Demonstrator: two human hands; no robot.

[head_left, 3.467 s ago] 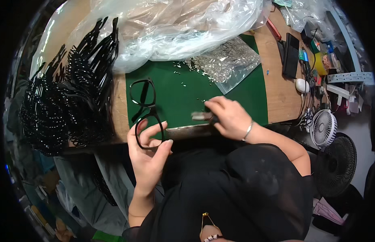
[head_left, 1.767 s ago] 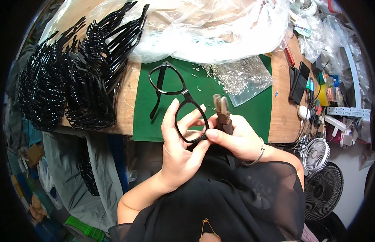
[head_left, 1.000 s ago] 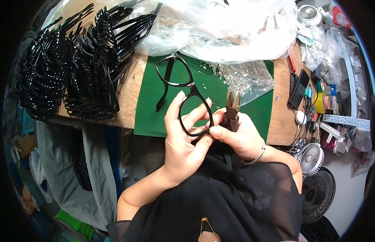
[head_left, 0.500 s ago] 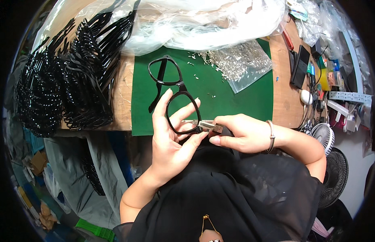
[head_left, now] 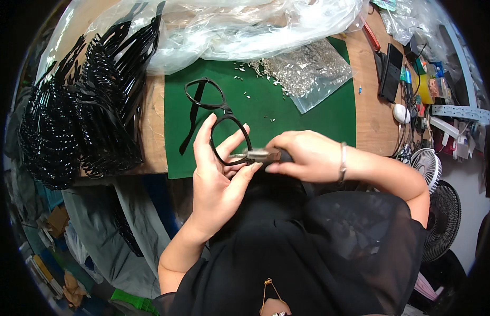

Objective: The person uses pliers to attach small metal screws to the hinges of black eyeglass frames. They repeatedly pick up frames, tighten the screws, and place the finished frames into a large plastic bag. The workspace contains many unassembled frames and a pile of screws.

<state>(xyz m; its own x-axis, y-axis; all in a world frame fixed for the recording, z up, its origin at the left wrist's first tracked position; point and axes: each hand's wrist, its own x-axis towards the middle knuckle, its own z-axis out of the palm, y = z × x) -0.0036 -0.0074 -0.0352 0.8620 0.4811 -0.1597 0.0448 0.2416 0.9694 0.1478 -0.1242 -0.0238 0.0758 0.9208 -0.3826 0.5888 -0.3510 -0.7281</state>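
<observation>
A: Where is the frame (head_left: 227,109) being held?

B: Over the left part of the green mat (head_left: 329,121), toward its near edge. The near rim is being pinched between thumb and fingers of the left hand (head_left: 216,187).

A: And the pliers (head_left: 262,154)?

B: Handles being gripped in the right hand (head_left: 308,158), fingers curled round. Tips being held at the near rim's right near corner. Whether the jaws are being pressed together cannot be told; blurred.

A: How is the step best being done?

B: Judgement only: the corner seems to be being worked by the tips. The rim is best being braced just beside them, so that no twist is being passed to the bridge. Force is best being applied gently and squarely; otherwise the gloss is probably being risked.

A: Looks?

B: Glossy black, slim, two rounded rims being joined by a narrow bridge. A leg (head_left: 192,125) is being carried unfolded at the far end, slanted toward the near left. A second leg cannot be made out; possibly being hidden by the hands.
</observation>
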